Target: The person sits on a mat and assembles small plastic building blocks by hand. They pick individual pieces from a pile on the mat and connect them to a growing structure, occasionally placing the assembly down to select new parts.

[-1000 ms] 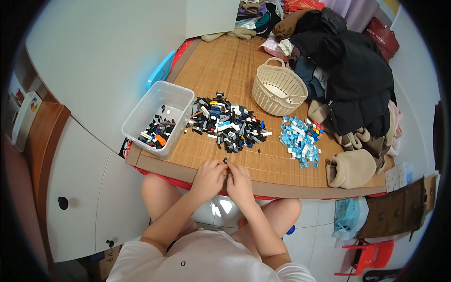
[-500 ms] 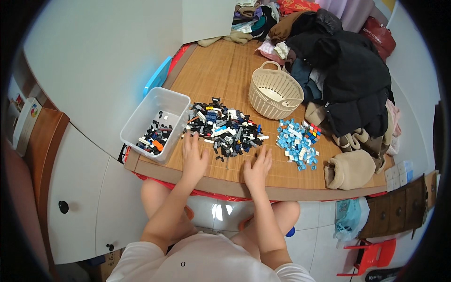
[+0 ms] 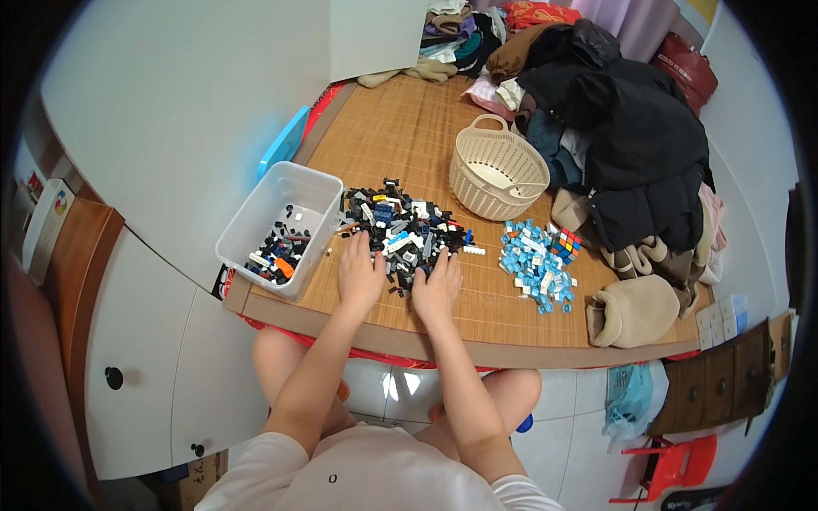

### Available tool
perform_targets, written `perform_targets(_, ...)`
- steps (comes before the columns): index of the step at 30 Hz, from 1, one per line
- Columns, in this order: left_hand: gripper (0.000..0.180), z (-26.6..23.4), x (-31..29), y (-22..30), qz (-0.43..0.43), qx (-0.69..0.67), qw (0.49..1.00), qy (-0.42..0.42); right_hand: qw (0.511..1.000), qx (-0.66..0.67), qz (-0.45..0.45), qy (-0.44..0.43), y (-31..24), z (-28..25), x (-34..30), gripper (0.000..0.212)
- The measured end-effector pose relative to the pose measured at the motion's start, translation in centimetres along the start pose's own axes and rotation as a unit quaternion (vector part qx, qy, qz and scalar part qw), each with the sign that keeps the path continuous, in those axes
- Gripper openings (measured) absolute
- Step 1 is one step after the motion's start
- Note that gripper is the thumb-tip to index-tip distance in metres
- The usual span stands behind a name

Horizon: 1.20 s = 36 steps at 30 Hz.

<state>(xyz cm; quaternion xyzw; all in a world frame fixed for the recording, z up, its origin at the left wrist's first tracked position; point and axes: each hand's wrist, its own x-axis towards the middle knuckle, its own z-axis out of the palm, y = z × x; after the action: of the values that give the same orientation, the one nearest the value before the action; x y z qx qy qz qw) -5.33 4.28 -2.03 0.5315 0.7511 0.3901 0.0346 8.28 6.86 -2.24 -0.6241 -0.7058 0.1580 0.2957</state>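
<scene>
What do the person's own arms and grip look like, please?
Short white sleeves of a white top, then bare forearms. The left grip and right grip are bare hands, with no gloves or watch visible.

Each hand (image 3: 361, 274) (image 3: 437, 288) spread, palm down

White short-sleeved shirt (image 3: 383, 477), small dark oval mark (image 3: 332, 479) on it; bare forearms (image 3: 317, 375)

Brick pile (image 3: 409, 228) partly hidden behind hands (image 3: 361, 274)
</scene>
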Motion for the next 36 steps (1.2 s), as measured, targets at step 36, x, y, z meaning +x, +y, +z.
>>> perform_targets(36, 0.058, -6.7, -10.7, 4.5, -0.305, -0.639, 0.694, -0.136, 0.810, 0.539, 0.180, -0.144, -2.4, -5.3, -10.8, 0.065)
